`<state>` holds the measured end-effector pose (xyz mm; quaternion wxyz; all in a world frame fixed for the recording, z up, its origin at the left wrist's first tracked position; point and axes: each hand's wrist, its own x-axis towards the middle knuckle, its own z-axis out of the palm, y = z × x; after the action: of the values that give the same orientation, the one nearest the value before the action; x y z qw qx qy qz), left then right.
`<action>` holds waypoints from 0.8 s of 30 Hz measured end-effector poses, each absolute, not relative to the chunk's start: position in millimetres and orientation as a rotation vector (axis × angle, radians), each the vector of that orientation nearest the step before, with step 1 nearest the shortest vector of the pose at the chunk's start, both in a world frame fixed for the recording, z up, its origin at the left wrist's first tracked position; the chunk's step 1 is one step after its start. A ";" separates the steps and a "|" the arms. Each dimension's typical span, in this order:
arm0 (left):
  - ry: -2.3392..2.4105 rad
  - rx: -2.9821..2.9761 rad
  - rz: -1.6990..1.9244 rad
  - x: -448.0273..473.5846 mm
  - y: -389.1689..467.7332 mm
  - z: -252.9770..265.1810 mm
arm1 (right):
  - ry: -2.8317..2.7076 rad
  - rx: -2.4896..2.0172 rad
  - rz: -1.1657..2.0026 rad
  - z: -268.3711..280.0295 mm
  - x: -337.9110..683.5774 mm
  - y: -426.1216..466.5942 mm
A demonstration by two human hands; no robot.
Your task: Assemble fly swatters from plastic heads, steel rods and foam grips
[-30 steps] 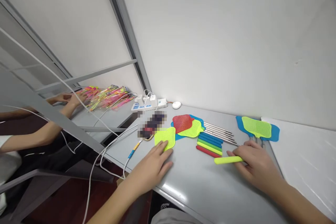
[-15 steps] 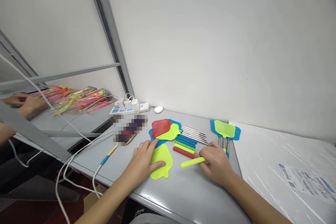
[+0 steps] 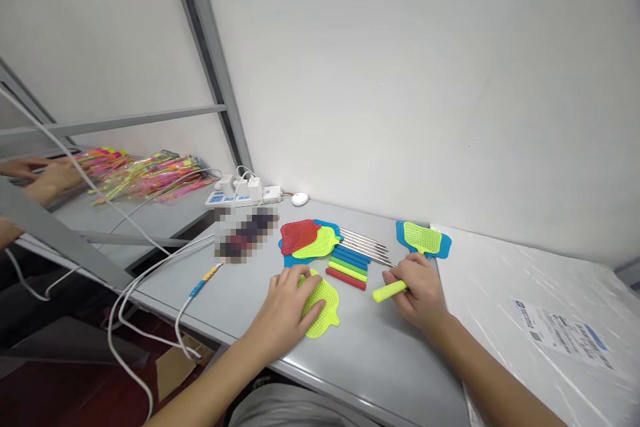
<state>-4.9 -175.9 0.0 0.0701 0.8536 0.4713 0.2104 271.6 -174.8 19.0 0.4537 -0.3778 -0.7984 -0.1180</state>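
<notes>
My left hand (image 3: pixel 285 303) rests at the table's front, its fingers and thumb closed on a yellow-green perforated fly swatter head (image 3: pixel 324 310) whose neck points right. In my right hand (image 3: pixel 419 290) is a yellow-green handle (image 3: pixel 390 291), its rounded end sticking out to the left; the rest is hidden by the fingers. Between the hands and farther back lie a red handle (image 3: pixel 346 279), a yellow-green one, a green one and several blue handles (image 3: pixel 351 257). Several thin metal rods (image 3: pixel 364 241) lie behind them. Left of these is a stack of swatter heads, a red head (image 3: pixel 299 237) on top.
Swatters with blue and yellow-green heads (image 3: pixel 423 238) lie beyond my right hand. A plastic-wrapped white package (image 3: pixel 525 280) is at right. A power strip (image 3: pixel 245 197), white cables (image 3: pixel 150 273) and a blurred-out object (image 3: pixel 247 237) are at left. Another person's hands (image 3: pixel 55 177) are beyond the frame bar.
My left hand has shifted right, and the swatter head has turned with it so its neck points right instead of toward me. The handle in my right hand now shows less length. The view shifted slightly.
</notes>
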 end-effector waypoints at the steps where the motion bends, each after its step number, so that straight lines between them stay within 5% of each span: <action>1: 1.386 2.595 0.611 -1.8 -178.0 2.4 | -1.974 -0.926 -0.286 19.1 271.5 -175.4; 24: 1.383 2.538 0.603 14.7 -171.6 4.9 | -2.012 -0.819 -0.290 14.7 269.4 -175.3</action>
<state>14.7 -171.6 4.9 0.0943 0.8558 0.4662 0.2033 269.4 -175.3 14.7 0.4575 -0.3324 -0.8163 -0.1178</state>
